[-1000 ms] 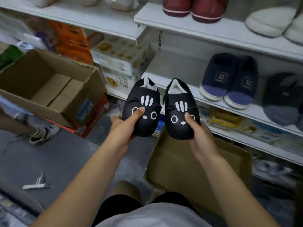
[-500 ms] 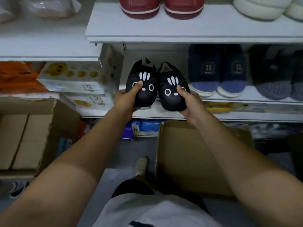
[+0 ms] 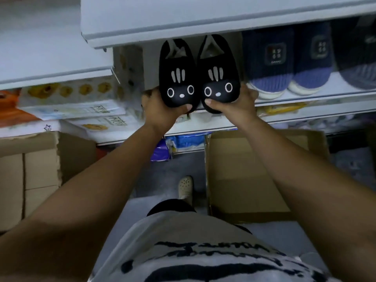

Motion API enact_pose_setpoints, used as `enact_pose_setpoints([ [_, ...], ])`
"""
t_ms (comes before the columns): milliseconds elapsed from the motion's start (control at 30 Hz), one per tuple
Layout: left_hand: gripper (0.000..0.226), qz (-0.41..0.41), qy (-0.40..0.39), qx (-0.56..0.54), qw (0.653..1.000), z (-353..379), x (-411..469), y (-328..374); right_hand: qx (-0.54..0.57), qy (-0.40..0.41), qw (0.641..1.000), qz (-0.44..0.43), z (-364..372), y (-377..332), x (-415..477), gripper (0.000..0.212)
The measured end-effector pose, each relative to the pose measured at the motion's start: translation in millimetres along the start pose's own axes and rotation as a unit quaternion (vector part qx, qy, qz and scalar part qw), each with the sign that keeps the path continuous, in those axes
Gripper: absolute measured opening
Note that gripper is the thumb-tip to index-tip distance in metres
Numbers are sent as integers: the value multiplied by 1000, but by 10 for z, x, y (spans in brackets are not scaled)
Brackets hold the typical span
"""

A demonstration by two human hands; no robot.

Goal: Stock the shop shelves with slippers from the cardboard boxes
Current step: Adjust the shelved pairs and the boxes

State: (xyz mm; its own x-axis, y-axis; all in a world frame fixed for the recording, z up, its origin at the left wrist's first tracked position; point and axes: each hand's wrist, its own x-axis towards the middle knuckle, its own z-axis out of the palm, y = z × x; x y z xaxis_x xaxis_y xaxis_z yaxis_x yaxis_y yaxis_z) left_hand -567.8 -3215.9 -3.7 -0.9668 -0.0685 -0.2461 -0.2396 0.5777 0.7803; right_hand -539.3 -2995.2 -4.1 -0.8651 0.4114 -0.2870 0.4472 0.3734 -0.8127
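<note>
Left hand (image 3: 160,110) grips left cat-face slipper (image 3: 178,78), right hand (image 3: 236,104) grips right slipper (image 3: 218,76) (pair touching); toes toward person, long axes into shelf (image 3: 305,99).

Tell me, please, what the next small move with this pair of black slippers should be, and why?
Probably push both a little deeper onto the shelf, then let go. The left hand grips the left black slipper and the right hand the right black slipper by their toes; these toes appear to overhang the shelf edge, and the pair sits beside the blue slippers.
</note>
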Motion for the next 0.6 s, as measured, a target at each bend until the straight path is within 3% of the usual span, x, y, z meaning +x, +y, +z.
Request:
enact_pose_setpoints([
  [133, 92, 9, 1, -7, 1000, -10, 308, 22, -8, 6, 1000, -25, 55, -120, 225, 79],
  [233, 102, 15, 2, -1, 1000, 6, 505, -24, 13, -12, 999, -29, 57, -244, 379, 69],
  [400, 109, -17, -24, 36, 999, -41, 543, 153, -25, -28, 998, -51, 68, -306, 527, 76],
  [600, 92, 16, 0, 65, 998, 1, 514, 171, -66, -37, 995, -58, 3, -292, 436, 79],
])
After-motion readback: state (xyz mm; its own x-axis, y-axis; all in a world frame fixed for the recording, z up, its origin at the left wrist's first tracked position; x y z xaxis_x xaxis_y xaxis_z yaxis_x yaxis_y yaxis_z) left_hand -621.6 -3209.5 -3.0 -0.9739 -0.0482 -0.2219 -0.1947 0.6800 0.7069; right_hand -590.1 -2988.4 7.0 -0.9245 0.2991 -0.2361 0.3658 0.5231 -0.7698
